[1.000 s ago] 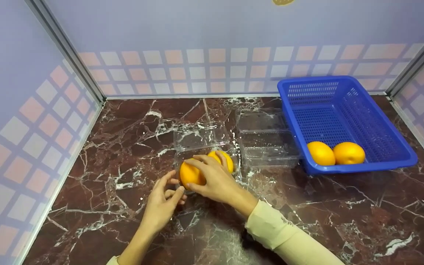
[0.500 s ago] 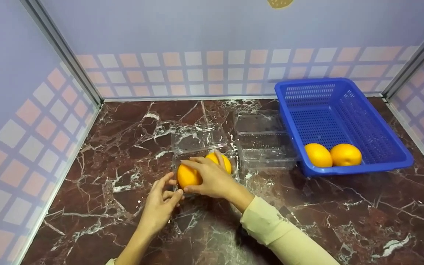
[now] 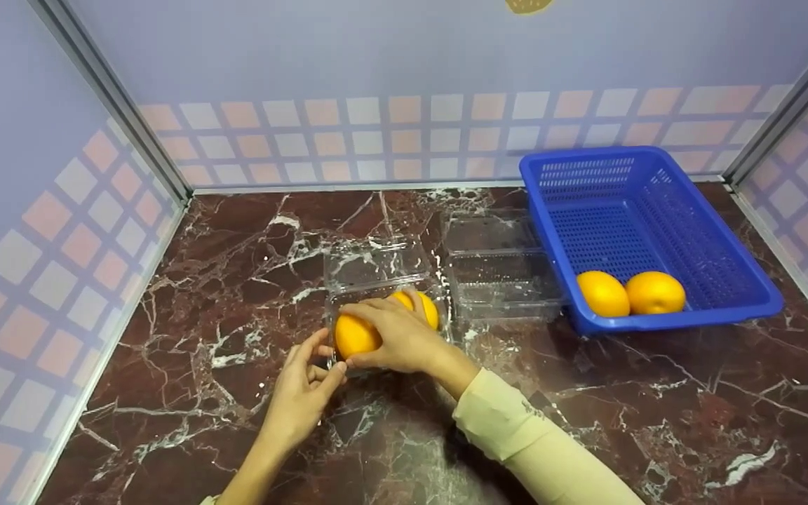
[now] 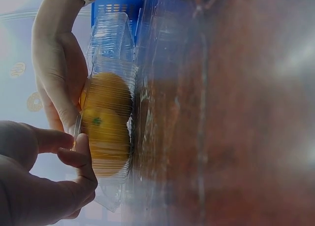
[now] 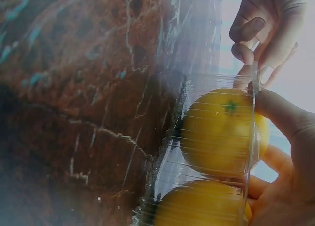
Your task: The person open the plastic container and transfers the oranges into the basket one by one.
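Observation:
Two oranges sit side by side in a clear plastic clamshell box, whose lid lies open toward the back wall. My right hand reaches over the box and grips the left orange from above, thumb at its near side. Partly hidden behind its fingers is the right orange. In the right wrist view, the gripped orange, with a green stem mark, sits within the ribbed wall. My left hand is at the box's front left corner. Its thumb and finger pinch the box's rim in the left wrist view.
A second clear plastic clamshell box lies open just right of the first. Beside it stands a blue perforated basket with two more oranges at its near end. Tiled panels enclose the dark marble counter.
The head view has shifted slightly. Both hands and the oranges keep nearly the same places relative to the box.

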The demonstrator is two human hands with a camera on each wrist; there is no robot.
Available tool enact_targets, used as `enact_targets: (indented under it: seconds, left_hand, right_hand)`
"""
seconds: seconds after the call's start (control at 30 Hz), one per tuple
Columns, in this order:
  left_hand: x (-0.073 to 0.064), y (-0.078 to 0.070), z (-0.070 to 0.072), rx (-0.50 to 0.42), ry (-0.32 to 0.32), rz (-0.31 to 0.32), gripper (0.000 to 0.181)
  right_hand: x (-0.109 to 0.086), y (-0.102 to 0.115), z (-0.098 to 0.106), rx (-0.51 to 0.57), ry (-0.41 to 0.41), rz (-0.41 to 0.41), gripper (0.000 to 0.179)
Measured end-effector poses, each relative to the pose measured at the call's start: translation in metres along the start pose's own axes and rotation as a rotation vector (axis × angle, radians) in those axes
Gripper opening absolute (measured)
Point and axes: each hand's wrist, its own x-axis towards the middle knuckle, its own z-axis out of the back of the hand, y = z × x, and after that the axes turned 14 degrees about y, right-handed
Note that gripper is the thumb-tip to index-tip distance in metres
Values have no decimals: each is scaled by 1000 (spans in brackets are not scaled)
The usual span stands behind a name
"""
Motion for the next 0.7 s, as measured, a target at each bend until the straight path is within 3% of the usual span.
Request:
enact_targets:
  seconds: [0.7]
  left_hand:
    - [-1, -1, -3, -16, 6, 20, 69]
  right_hand:
    - [1, -8, -14, 71, -209, 132, 73]
